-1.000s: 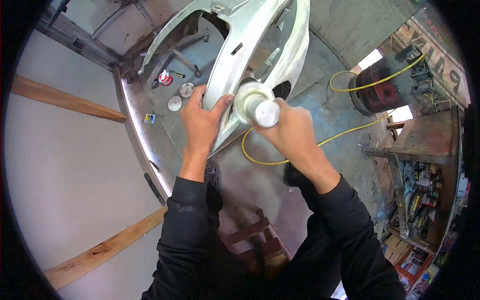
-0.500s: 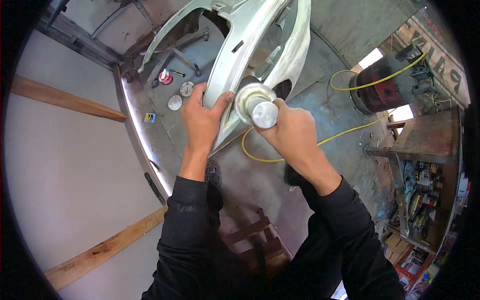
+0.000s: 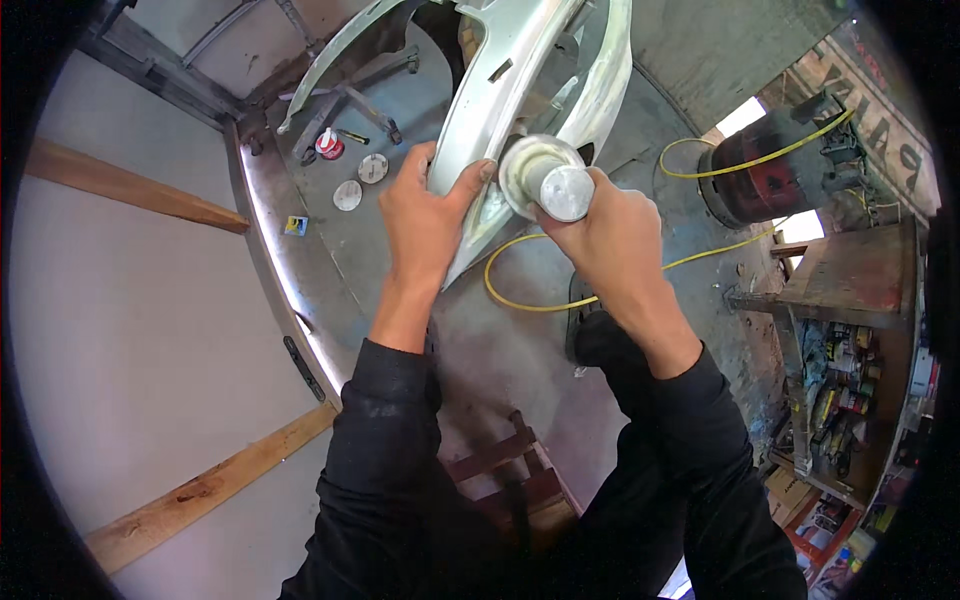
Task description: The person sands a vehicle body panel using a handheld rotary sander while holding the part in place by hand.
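A silver-white car bumper (image 3: 480, 120) stretches away from me, its narrow end pointing toward my knees. My left hand (image 3: 427, 205) is closed around its left edge, with the thumb on the outer face. In my right hand (image 3: 615, 220) is a round sanding pad (image 3: 530, 165) with a pale cylindrical handle, gripped by the fingers. The pad's face lies against the bumper's inner right part, just right of my left thumb; the contact side is hidden. Whitish, scuffed patches show on the bumper's right strip (image 3: 607, 90).
Two round discs (image 3: 347, 195), a red-and-white can (image 3: 329, 144) and a small blue-yellow packet (image 3: 296, 226) lie on the floor at left. A yellow hose (image 3: 520, 305) loops right toward a dark tank (image 3: 750, 175). Cluttered shelves (image 3: 840, 400) stand at right; a wooden stool (image 3: 500, 460) is below me.
Both my hands, the sanding pad and the bumper's near end have shifted a little right and up in view. My grips are the same.
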Tool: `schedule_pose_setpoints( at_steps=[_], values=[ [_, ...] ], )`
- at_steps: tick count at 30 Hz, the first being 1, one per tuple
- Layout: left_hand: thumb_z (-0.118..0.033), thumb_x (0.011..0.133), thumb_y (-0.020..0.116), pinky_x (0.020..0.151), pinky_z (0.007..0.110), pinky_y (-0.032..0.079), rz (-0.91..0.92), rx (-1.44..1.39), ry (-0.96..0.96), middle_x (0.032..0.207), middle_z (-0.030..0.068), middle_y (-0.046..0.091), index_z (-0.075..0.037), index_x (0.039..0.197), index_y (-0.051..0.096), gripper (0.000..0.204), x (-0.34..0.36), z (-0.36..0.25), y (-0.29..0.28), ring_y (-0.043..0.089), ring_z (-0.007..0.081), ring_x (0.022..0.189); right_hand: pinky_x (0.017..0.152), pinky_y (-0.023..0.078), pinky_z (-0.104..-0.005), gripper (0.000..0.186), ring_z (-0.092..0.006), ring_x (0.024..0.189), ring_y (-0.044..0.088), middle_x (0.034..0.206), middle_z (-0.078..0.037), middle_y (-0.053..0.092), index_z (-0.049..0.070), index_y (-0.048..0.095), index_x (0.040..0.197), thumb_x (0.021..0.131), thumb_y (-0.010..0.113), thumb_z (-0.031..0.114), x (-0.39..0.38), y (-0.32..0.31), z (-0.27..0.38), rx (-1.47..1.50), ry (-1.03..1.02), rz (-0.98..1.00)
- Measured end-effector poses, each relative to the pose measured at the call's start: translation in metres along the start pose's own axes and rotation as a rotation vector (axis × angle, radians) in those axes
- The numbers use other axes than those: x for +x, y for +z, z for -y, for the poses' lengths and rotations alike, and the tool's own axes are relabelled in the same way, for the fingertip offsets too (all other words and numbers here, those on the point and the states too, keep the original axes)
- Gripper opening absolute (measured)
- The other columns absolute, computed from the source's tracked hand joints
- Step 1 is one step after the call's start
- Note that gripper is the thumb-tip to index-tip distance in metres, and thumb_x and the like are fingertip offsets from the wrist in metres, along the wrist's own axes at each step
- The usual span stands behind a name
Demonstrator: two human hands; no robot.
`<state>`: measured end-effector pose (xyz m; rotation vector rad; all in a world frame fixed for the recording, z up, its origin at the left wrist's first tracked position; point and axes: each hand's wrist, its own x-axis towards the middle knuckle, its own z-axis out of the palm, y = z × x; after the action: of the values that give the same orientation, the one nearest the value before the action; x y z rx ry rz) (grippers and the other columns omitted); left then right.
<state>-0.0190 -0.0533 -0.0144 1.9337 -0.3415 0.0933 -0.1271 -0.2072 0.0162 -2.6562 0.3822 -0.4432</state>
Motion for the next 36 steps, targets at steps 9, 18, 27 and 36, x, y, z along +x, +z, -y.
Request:
schedule_pose_setpoints(
  at_steps=[9, 18, 27, 36],
  values=[
    [-0.028, 0.085, 0.088, 0.08, 0.034, 0.055, 0.044, 0.014, -0.008, 0.099, 0.0179, 0.078, 0.005, 0.11, 0.071, 0.044, -0.001, -0.006, -0.001, 0.072, 0.0195, 0.087, 0.066, 0.056, -0.0513, 0.039, -0.0437, 0.073, 0.07, 0.073, -0.025, 0.069, -0.002, 0.07, 0.092, 0.079, 0.083, 0.033, 0.01, -0.016, 0.008, -0.039, 0.043, 0.048],
    [-0.035, 0.083, 0.089, 0.076, 0.04, 0.057, -0.018, -0.03, 0.059, 0.094, 0.0229, 0.077, 0.002, 0.11, 0.071, 0.048, -0.004, -0.005, 0.009, 0.077, 0.0299, 0.085, 0.069, 0.055, -0.0525, 0.042, -0.0448, 0.078, 0.07, 0.078, -0.028, 0.069, -0.003, 0.072, 0.088, 0.078, 0.082, 0.037, 0.021, -0.036, 0.019, -0.122, 0.003, 0.105],
    [-0.035, 0.082, 0.089, 0.073, 0.04, 0.057, 0.002, -0.03, 0.075, 0.089, 0.0224, 0.076, 0.001, 0.107, 0.071, 0.047, -0.003, -0.007, 0.007, 0.077, 0.0322, 0.08, 0.068, 0.058, -0.0499, 0.032, -0.0437, 0.072, 0.071, 0.074, -0.025, 0.069, -0.001, 0.072, 0.078, 0.08, 0.079, 0.03, 0.03, -0.04, 0.016, -0.195, -0.076, 0.107],
    [-0.035, 0.081, 0.09, 0.073, 0.041, 0.058, -0.004, -0.024, 0.075, 0.09, 0.0238, 0.076, 0.002, 0.11, 0.07, 0.051, -0.002, 0.0, 0.013, 0.077, 0.0335, 0.082, 0.071, 0.056, -0.051, 0.035, -0.0454, 0.078, 0.07, 0.077, -0.027, 0.069, -0.003, 0.074, 0.084, 0.077, 0.08, 0.031, 0.027, -0.037, 0.022, -0.136, -0.02, 0.166]
  ],
)
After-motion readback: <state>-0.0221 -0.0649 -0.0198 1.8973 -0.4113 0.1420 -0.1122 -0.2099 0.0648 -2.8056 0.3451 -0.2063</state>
